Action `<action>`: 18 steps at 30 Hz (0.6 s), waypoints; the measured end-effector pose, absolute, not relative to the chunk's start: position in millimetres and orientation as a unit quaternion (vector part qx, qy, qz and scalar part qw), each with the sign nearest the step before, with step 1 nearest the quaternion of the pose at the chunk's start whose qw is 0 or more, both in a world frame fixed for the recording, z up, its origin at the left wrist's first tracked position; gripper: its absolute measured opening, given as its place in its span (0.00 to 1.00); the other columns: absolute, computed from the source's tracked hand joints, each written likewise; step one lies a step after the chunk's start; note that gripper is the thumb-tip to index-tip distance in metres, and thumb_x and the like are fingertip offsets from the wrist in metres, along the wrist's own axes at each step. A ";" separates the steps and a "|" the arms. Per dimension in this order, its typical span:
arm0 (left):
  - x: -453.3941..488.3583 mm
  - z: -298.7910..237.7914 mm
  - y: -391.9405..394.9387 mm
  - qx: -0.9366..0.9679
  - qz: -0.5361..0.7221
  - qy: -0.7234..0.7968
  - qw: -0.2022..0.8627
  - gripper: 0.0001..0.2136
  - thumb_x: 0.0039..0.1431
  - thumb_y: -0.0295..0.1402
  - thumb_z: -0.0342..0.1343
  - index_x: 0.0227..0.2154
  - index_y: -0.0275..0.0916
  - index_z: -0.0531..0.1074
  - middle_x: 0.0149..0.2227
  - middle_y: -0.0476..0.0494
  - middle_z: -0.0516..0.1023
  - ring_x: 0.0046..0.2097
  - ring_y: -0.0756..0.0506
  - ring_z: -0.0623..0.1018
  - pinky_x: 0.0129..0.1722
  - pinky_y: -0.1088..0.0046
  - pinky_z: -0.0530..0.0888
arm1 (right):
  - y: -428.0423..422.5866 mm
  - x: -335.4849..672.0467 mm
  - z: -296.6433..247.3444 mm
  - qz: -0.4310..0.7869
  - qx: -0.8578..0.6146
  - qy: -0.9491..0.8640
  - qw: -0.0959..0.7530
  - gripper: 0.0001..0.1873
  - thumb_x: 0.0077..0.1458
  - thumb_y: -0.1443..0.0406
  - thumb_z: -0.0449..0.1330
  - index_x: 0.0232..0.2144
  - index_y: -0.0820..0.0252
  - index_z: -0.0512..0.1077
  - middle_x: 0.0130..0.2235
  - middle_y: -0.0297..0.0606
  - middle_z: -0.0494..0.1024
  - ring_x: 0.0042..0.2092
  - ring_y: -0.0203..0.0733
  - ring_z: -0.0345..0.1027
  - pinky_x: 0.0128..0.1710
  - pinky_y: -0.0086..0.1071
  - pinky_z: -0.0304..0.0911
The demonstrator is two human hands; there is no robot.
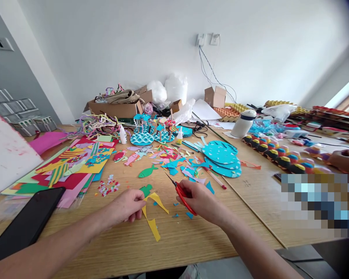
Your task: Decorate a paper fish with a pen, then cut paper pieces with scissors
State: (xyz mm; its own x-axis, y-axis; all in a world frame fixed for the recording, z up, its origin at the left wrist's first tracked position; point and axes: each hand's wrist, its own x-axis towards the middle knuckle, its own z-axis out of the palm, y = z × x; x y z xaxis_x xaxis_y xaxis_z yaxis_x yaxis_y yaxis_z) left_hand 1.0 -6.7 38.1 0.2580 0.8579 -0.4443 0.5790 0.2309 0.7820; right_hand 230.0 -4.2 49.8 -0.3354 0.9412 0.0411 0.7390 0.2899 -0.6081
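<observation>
My left hand (127, 206) is closed in a pinch on a yellow paper strip (152, 213) that trails down over the wooden table (174, 240). A green paper scrap (146, 189) lies just beyond its fingers. My right hand (202, 201) grips red-handled scissors (182, 193), with the blades pointing up and left toward the paper. A green paper fish (147, 172) lies a little farther away on the table. Small blue offcuts sit between my two hands.
A black phone (26, 223) lies at the near left. Stacked coloured paper sheets (69, 166) are beyond it. Blue paper discs (222, 157), glue bottles, pipe cleaners, cardboard boxes (119, 106) and painted egg trays (279, 157) fill the far side. Another person's hand (344, 159) is at right.
</observation>
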 end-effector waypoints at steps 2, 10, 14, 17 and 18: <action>3.4 43.3 -10.5 0.610 0.149 0.577 0.523 0.10 0.44 0.41 0.52 0.19 0.40 0.61 0.15 0.55 0.69 0.14 0.54 0.63 0.12 0.81 0.54 | -4.0 229.1 48.6 0.268 -0.544 -0.765 0.216 0.06 0.47 0.66 0.57 0.22 0.59 0.63 0.20 0.28 0.64 0.23 0.32 0.54 0.21 0.25 0.47; 29.0 60.5 -20.8 0.620 0.216 0.481 0.581 0.15 0.47 0.47 0.52 0.23 0.39 0.63 0.19 0.54 0.68 0.18 0.54 0.65 0.15 0.81 0.58 | -30.6 227.1 69.9 0.394 -0.502 -0.670 0.381 0.11 0.51 0.58 0.55 0.26 0.59 0.62 0.24 0.29 0.62 0.26 0.33 0.54 0.24 0.26 0.50; 40.1 61.1 -13.5 0.631 0.253 0.460 0.572 0.15 0.45 0.45 0.55 0.19 0.40 0.62 0.16 0.56 0.64 0.18 0.54 0.63 0.15 0.81 0.57 | -69.2 236.7 78.9 0.398 -0.516 -0.671 0.355 0.15 0.56 0.56 0.48 0.23 0.59 0.59 0.23 0.29 0.59 0.26 0.33 0.51 0.24 0.26 0.49; 48.6 59.3 -8.3 0.639 0.259 0.447 0.570 0.14 0.46 0.44 0.55 0.19 0.40 0.61 0.17 0.56 0.64 0.19 0.54 0.64 0.16 0.81 0.58 | -92.2 241.9 69.6 0.381 -0.546 -0.680 0.306 0.15 0.55 0.59 0.49 0.20 0.59 0.57 0.21 0.28 0.58 0.24 0.32 0.49 0.23 0.26 0.46; 51.9 58.4 -7.1 0.642 0.259 0.442 0.570 0.14 0.47 0.44 0.55 0.19 0.39 0.62 0.18 0.55 0.65 0.19 0.54 0.64 0.17 0.81 0.58 | -96.7 243.0 64.8 0.371 -0.563 -0.677 0.295 0.14 0.54 0.59 0.50 0.20 0.59 0.57 0.20 0.27 0.57 0.24 0.32 0.48 0.22 0.26 0.46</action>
State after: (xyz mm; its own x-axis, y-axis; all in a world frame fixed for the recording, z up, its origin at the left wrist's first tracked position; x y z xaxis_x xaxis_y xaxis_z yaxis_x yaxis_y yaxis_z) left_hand 51.9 -7.1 58.4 0.4744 0.8634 -0.1719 0.2732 0.0412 0.9611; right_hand 243.0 -96.7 64.8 -0.1921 0.9812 -0.0190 0.5432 0.0902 -0.8348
